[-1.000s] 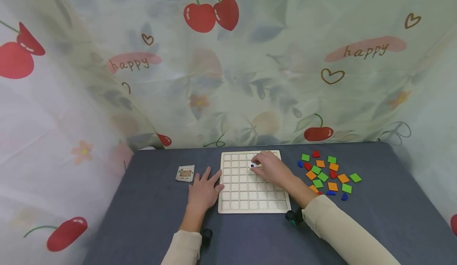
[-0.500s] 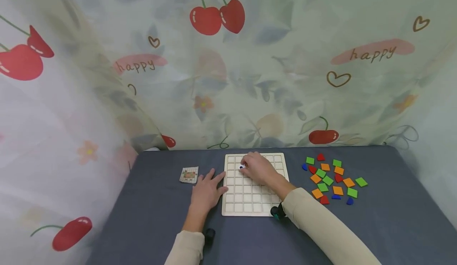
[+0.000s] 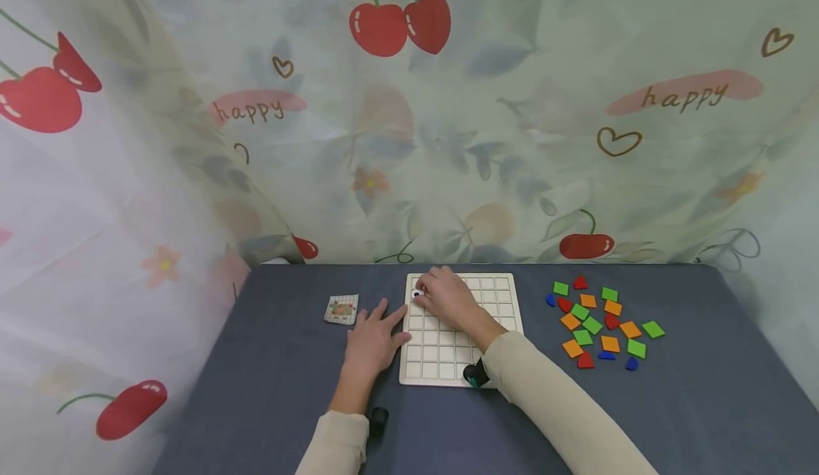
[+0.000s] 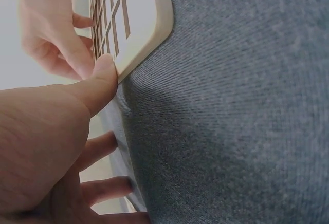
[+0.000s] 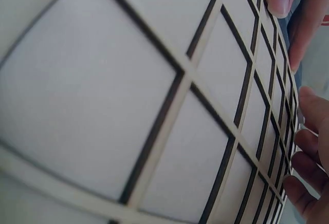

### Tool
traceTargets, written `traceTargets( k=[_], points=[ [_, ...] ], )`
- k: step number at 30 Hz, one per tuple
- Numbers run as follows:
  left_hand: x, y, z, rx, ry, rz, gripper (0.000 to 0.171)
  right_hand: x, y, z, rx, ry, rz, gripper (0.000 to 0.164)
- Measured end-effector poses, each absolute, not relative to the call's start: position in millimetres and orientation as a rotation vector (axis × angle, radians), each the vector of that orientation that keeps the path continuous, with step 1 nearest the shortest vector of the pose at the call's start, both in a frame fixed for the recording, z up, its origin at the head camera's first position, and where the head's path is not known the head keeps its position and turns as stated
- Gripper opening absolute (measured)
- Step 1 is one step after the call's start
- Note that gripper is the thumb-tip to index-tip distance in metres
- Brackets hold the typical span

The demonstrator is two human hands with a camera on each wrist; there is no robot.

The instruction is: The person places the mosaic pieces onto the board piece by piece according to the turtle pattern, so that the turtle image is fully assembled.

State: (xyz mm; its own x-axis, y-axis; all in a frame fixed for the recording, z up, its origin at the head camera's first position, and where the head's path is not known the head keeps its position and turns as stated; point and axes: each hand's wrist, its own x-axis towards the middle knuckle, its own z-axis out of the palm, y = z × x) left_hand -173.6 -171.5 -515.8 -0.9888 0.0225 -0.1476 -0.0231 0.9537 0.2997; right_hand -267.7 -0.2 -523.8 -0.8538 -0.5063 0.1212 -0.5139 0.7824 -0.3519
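Note:
A pale wooden grid board (image 3: 438, 354) lies on the dark table, its square cells framed by thin ridges. My left hand (image 3: 371, 343) rests at its left side with fingers spread; thumb and index finger touch the board's edge. In the left wrist view the thumb (image 4: 105, 75) presses near a rounded corner. Over the board's far left part, my right hand (image 3: 451, 299) pinches a small white tile with a dark round dot (image 3: 418, 294) between thumb and fingertips. The right wrist view shows curled right fingers (image 5: 308, 157) low over the far cells, the tile hidden there.
Left of the board lies a small printed card (image 3: 341, 309) with a coloured pattern on a grid. To the right are scattered several flat pieces: green tiles (image 3: 653, 329), orange tiles (image 3: 630, 329), red pieces (image 3: 585, 360) and blue pieces (image 3: 606, 355). A patterned curtain (image 3: 409, 141) hangs behind the table.
My right hand has moved left across the board's far rows with the dotted tile, from right of the middle to the far left columns. The left hand stays at the board's edge.

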Motion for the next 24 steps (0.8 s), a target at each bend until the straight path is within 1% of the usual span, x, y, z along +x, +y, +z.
traceTargets(
  k=[10,18,24],
  points=[
    [-172.6,-169.3,-513.7,0.011,2.963,0.442,0.059,-270.1,-4.1,-521.1,0.768,-2.994,0.643,0.03],
    [-172.5,-169.7,-510.8,-0.001,2.959,0.434,0.059,-272.8,-3.1,-523.4,0.751,-3.003,0.652,0.025],
    [-172.3,-171.1,-513.6,-0.01,2.94,0.42,0.059,-270.5,-3.3,-524.4,0.783,-2.995,0.633,0.029]
  ],
)
